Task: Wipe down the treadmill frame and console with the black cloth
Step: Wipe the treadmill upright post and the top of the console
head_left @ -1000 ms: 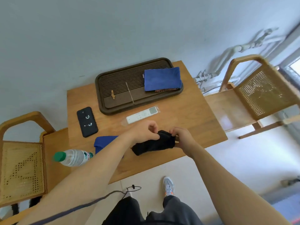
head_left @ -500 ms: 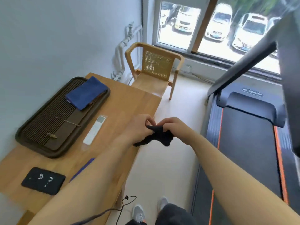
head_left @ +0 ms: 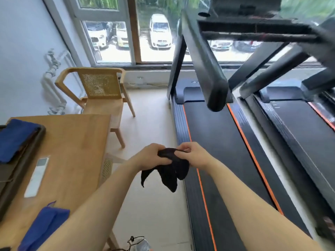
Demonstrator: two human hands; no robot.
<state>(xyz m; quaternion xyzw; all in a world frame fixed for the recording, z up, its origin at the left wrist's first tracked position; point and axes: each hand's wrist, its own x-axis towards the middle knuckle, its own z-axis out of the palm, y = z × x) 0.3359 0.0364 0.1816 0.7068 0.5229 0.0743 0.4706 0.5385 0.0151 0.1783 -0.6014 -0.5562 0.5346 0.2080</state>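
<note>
While both hands grip the black cloth (head_left: 172, 167) in mid-air | left hand (head_left: 151, 156), right hand (head_left: 194, 155) pinch it closed | treadmill (head_left: 213, 73) near, untouched | wiping not started, frame and console all left

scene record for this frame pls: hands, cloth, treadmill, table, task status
left hand: gripping black cloth
right hand: pinching the cloth's top edge
cloth: bunched, ends hanging, held in mid-air
treadmill: ahead and right, untouched
table: left; holds remote, blue cloths, dark tray
task status: wiping not yet begun
</note>
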